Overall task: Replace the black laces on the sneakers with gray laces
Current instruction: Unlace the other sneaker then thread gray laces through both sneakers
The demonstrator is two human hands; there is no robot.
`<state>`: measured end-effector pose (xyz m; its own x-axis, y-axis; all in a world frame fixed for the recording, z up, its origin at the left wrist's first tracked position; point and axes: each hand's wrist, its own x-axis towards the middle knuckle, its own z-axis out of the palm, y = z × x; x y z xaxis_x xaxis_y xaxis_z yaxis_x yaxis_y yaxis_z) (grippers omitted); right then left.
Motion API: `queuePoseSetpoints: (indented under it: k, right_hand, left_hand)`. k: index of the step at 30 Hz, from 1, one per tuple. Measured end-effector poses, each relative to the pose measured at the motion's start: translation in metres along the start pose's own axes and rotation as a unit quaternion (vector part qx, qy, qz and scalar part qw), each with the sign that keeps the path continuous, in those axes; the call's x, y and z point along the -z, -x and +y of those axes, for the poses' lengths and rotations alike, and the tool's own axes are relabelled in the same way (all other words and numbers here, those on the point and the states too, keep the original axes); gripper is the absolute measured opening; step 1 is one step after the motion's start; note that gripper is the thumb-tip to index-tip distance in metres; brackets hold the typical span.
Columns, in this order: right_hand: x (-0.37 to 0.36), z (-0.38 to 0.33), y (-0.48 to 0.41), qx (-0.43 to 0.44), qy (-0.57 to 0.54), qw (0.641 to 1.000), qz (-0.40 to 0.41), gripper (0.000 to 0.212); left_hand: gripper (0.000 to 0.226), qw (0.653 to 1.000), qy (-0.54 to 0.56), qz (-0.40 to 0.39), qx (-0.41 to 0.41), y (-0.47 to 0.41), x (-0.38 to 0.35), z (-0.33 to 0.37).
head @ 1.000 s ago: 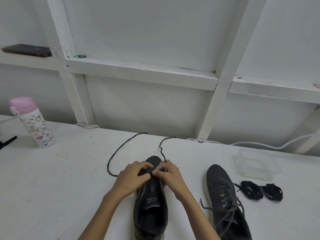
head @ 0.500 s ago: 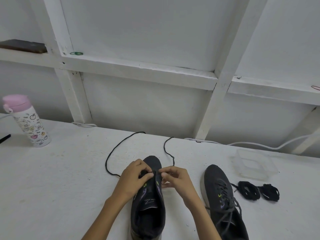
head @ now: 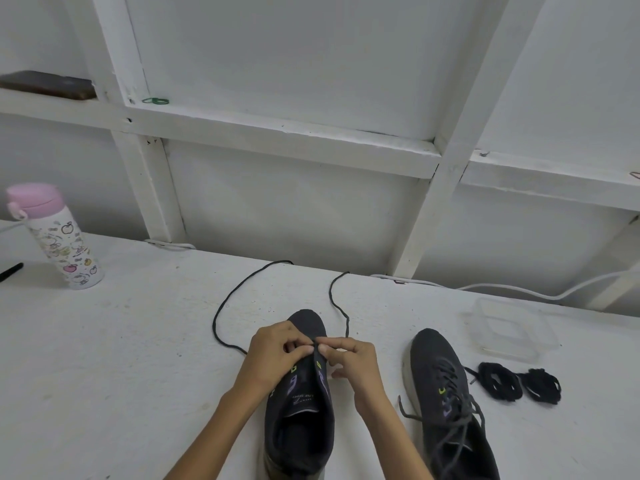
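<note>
Toe pointing to twelve o'clock, the unlaced sneaker [head: 301, 420] stands on the white desk [head: 121, 358] right in front of me. My left grip [head: 273, 358] and right grip [head: 353, 365] meet over its lowest eyelets, near the toe. Both are closed down small, thumb and forefinger of each pinching the dark lace [head: 214, 327] where it crosses the throat of the shoe, the other fingers curled in loosely.

From that pinch the lace runs out over the desk in two tails. One loops wide toward ten o'clock and ends near the desk's far edge; the other climbs toward one o'clock and ends close to that same edge. Whether this lace is gray or black I cannot tell.

At three o'clock of the sneaker stands the second sneaker [head: 446, 393], toe also to twelve, threaded with a gray lace [head: 453, 424] whose loose ends spill over its sides. Beyond it, farther out at three o'clock, two black lace bundles [head: 519, 382] lie side by side, and at two o'clock sits a clear plastic container [head: 509, 327]. Far off at ten o'clock a white bottle with a pink lid [head: 59, 240] stands upright.
</note>
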<state>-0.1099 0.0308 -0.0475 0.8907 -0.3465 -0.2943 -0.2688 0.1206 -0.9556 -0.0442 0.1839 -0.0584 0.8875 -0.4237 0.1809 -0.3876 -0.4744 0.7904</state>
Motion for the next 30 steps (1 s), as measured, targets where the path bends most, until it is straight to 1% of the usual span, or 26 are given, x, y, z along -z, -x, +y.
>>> queuePoseSetpoints:
  k: [3, 8, 14, 17, 21, 26, 29, 30]
  right_hand:
    - [-0.0016, -0.0005, 0.0005, -0.013, -0.018, 1.0, -0.002, 0.014]
    - [-0.002, -0.0021, -0.0019, -0.035, -0.025, 0.999, -0.004, 0.014]
    - [-0.0003, -0.0033, -0.0009, -0.037, -0.041, 0.998, -0.027, 0.012]
    - [0.0047, -0.0026, -0.0021, -0.023, -0.027, 0.999, -0.021, 0.011]
    - [0.0046, 0.0001, -0.0043, 0.021, 0.031, 0.999, 0.01, 0.008]
    - [-0.0023, 0.0005, -0.006, 0.072, 0.087, 0.993, 0.041, 0.012]
    - [-0.0015, -0.0014, -0.0053, 0.072, 0.09, 0.993, 0.035, 0.01]
    - [-0.0014, -0.0028, -0.0044, 0.067, 0.09, 0.993, 0.025, 0.01]
  left_hand:
    - [0.012, 1.0, -0.003, -0.013, -0.009, -0.0005, 0.0006, -0.0012]
    - [0.009, 1.0, -0.017, -0.004, -0.014, 0.0006, -0.0018, -0.0012]
    - [0.004, 0.998, -0.064, -0.016, -0.015, -0.0013, -0.0015, 0.0008]
    - [0.002, 0.998, -0.059, 0.022, -0.015, 0.0033, -0.0047, -0.0008]
    - [0.003, 0.997, -0.054, 0.05, -0.017, 0.0069, -0.0086, -0.0021]
    - [0.004, 0.997, -0.062, 0.05, -0.022, 0.0079, -0.009, -0.004]
    - [0.003, 0.995, -0.091, 0.03, -0.025, 0.0064, -0.0089, -0.0035]
    - [0.007, 0.995, -0.098, 0.016, -0.03, 0.0054, -0.0078, -0.0033]
